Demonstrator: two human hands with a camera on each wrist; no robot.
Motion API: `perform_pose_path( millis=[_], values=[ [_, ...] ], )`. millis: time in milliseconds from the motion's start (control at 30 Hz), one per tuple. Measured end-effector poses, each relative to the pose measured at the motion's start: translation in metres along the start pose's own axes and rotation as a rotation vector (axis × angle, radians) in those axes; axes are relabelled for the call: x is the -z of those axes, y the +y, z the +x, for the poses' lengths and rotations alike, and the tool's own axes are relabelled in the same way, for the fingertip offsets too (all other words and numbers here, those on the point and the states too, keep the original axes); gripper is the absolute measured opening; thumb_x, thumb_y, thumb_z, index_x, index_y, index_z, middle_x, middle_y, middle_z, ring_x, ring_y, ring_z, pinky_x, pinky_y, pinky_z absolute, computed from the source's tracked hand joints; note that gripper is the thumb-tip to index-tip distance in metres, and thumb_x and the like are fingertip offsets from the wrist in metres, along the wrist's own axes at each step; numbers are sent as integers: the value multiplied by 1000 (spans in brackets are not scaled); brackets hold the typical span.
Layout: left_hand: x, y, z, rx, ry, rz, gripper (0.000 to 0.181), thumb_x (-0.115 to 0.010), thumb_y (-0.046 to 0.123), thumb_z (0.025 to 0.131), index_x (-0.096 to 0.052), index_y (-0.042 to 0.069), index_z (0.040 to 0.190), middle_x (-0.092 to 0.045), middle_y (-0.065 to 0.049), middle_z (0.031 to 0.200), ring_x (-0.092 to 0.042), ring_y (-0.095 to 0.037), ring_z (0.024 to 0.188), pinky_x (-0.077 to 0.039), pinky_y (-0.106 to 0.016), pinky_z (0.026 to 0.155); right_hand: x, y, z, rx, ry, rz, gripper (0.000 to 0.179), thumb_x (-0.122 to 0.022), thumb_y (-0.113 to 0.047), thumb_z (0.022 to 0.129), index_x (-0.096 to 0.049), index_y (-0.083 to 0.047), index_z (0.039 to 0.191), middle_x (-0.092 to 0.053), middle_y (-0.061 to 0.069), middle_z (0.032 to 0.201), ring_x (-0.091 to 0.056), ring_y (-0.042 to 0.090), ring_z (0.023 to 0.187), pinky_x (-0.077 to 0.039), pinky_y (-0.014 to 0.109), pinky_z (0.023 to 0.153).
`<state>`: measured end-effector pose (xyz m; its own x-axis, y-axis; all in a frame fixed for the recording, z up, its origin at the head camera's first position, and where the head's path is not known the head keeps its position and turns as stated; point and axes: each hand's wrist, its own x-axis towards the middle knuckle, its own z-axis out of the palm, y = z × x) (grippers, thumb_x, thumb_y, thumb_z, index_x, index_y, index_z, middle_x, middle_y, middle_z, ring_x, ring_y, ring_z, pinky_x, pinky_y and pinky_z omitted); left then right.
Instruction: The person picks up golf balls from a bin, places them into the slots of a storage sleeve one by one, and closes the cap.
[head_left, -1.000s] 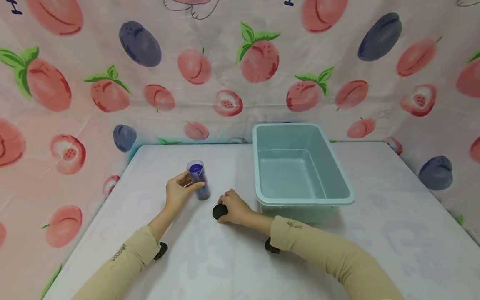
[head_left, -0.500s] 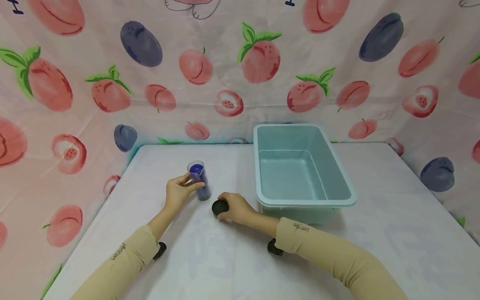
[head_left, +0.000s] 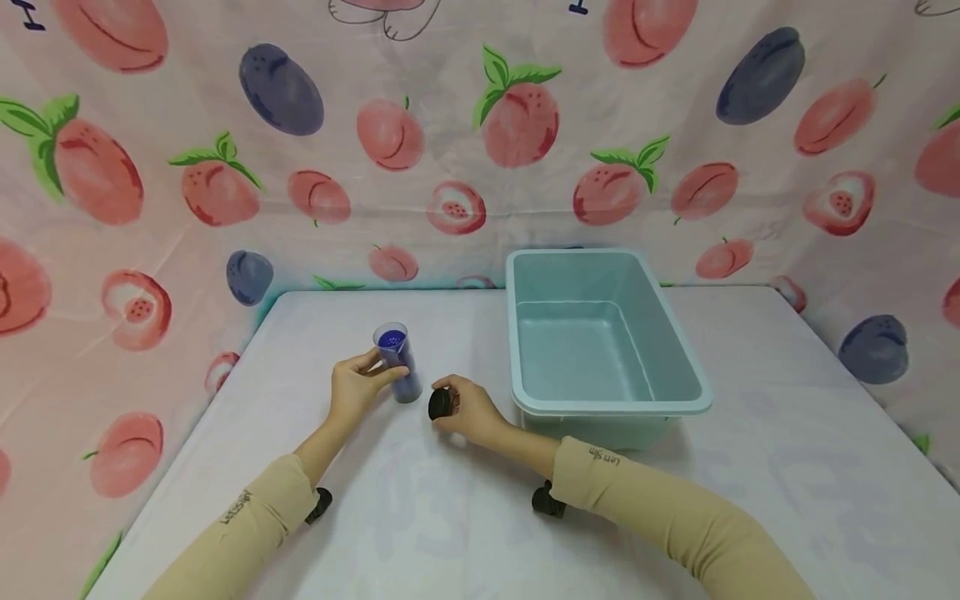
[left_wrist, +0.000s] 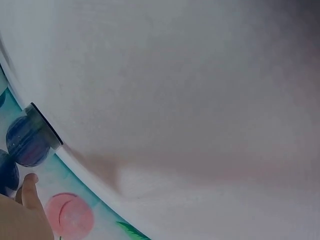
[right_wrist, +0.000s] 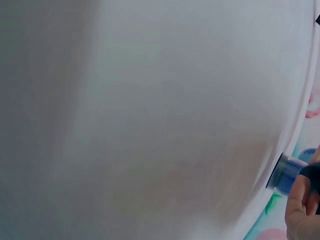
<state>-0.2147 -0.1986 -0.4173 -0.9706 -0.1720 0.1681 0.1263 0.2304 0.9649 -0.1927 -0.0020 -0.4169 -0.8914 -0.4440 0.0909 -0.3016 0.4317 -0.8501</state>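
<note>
My left hand [head_left: 356,387] grips a clear plastic tube [head_left: 406,385] with blue balls inside, thumb across its near side. The tube stands nearly upright with its open top facing up. In the left wrist view, two blue balls [left_wrist: 28,142] show through the tube wall, with part of my left hand [left_wrist: 25,215] below them. Just right of the tube, my right hand [head_left: 472,412] holds a round black lid [head_left: 439,405] by its edge, tilted and apart from the tube. The right wrist view catches the tube's lower end [right_wrist: 285,175] behind the dark lid [right_wrist: 312,172].
A pale blue-green plastic basin [head_left: 611,407] stands to the right of my right hand, near the back of the white-covered table [head_left: 450,533]. A fruit-printed cloth [head_left: 450,125] hangs behind and at the sides. Black wrist devices [head_left: 548,500] sit under both sleeves.
My right hand has raised the black lid slightly toward the tube and turned it from face-up to more on edge. The left hand and the tube have stayed in place.
</note>
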Motion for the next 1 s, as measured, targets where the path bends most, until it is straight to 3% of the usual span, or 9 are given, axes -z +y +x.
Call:
perform_pose_path(
  millis=[100, 200, 300, 400, 667, 1000],
  values=[
    [0, 1, -1, -2, -9, -3, 51, -76, 0, 75, -55, -7, 121, -55, -21, 124, -58, -35, 112, -52, -20, 83, -2, -1, 0, -12, 39, 41, 49, -76, 3, 72, -56, 4, 116, -58, 13, 89, -55, 15, 77, -49, 19, 68],
    [0, 1, -1, 4, -16, -3, 52, -76, 1, 75, -54, -7, 122, -54, -21, 125, -58, -36, 113, -51, -22, 85, -3, -4, -1, -18, 53, 102, 49, -77, 3, 72, -55, 6, 115, -57, 18, 101, -60, 22, 86, -53, 22, 73],
    [1, 0, -1, 8, -15, 3, 53, -76, 1, 75, -54, -7, 122, -54, -21, 125, -58, -35, 111, -52, -23, 84, -1, -6, -1, -27, 29, 160, 48, -76, 3, 73, -52, 6, 115, -56, 21, 113, -62, 30, 98, -55, 28, 80],
    [1, 0, -1, 5, -17, 4, 53, -76, 1, 75, -54, -6, 123, -55, -21, 125, -59, -34, 110, -52, -22, 84, 2, -8, 0, -21, -6, 184, 48, -75, 2, 74, -51, 5, 116, -59, 20, 114, -62, 33, 102, -55, 32, 84],
    [2, -1, 0, -16, -10, 7, 52, -76, 0, 75, -56, -7, 122, -57, -21, 123, -59, -34, 110, -53, -20, 83, 9, -17, -2, 24, -42, 178, 45, -75, -5, 78, -54, 4, 116, -61, 16, 105, -62, 27, 98, -55, 24, 82],
    [3, -3, 2, -16, -45, -1, 51, -76, 3, 76, -57, -6, 121, -58, -21, 123, -60, -35, 110, -53, -20, 83, 18, -38, -9, 67, -73, 189, 45, -74, -5, 79, -55, 0, 119, -57, 15, 108, -62, 20, 91, -55, 21, 79]
  ],
)
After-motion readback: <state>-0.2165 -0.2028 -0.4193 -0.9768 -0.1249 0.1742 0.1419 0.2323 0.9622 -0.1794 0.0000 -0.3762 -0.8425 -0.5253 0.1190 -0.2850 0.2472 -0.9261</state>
